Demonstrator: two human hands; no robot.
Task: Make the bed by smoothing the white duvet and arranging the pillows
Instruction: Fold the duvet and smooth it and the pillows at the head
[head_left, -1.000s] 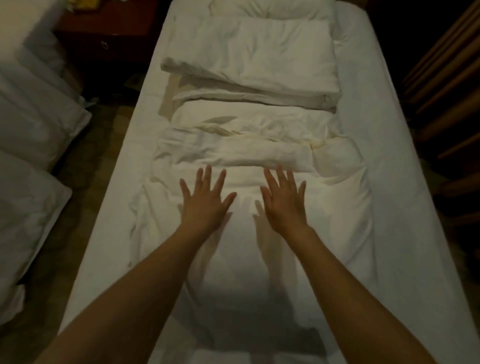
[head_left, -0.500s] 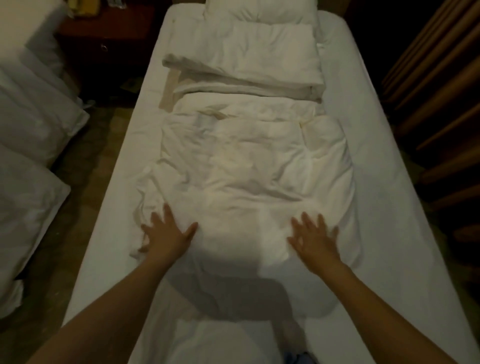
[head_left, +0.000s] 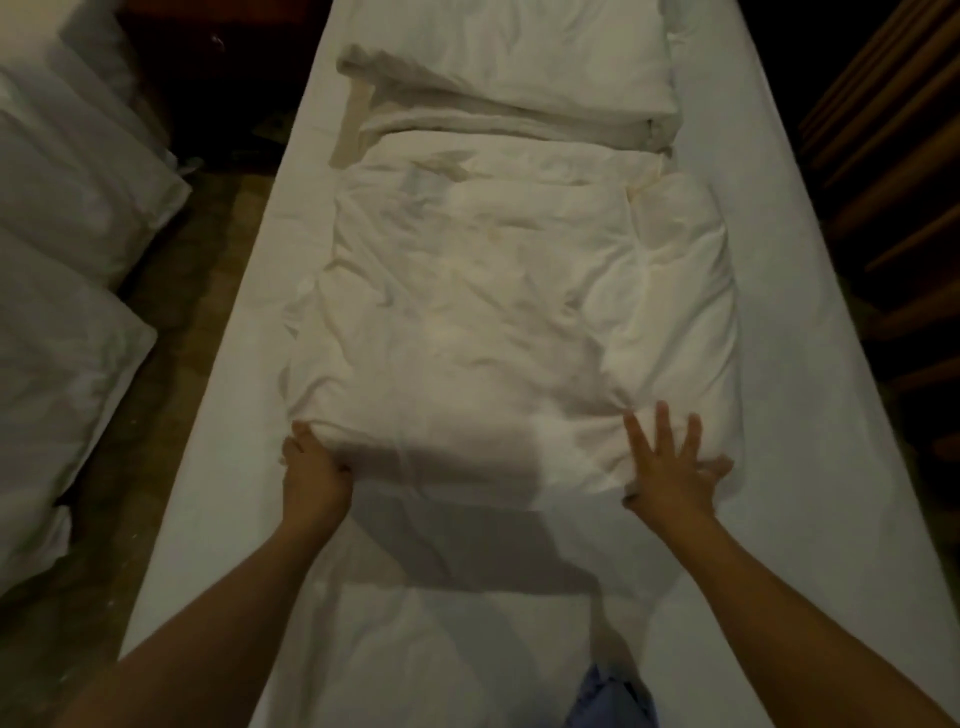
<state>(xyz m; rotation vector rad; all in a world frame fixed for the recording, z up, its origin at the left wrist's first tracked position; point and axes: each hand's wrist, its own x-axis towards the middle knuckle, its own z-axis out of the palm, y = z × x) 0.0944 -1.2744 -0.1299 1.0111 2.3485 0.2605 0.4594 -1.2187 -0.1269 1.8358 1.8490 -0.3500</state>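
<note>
- While our hands worked at the near edge of the duvet (head_left: 519, 322), we could read no brand, label or writing anywhere; the light was dim and all the linen plain.
- Our left hand (head_left: 314, 475) was clenched on the duvet's near left corner, fingers curled into the bunched cloth.
- Our right hand (head_left: 670, 467) lay on the near right corner with its fingers (head_left: 662, 423) spread; whether the thumb beneath pinched the cloth, we cannot tell.
- Beyond both hands the duvet stretched away down the middle of the bed (head_left: 810, 364), creased and narrower than the mattress, with bare sheet outside each hand.
- Past the duvet's far end a folded white layer lay across the bed, and a pillow (head_left: 524, 52) rested on it.
- Behind our wrists, toward us, a shadowed part of the sheet lay wrinkled, and a scrap of blue cloth (head_left: 608, 701) showed between our forearms.
- Out past the left hand, across a strip of floor, white bedding (head_left: 67, 260) lay piled.
- Half a second before, both hands had rested flat and open on the duvet; the left had since closed on its corner, and both had slid nearer to us and outward.
- A second before, they had been side by side near the duvet's middle.
</note>
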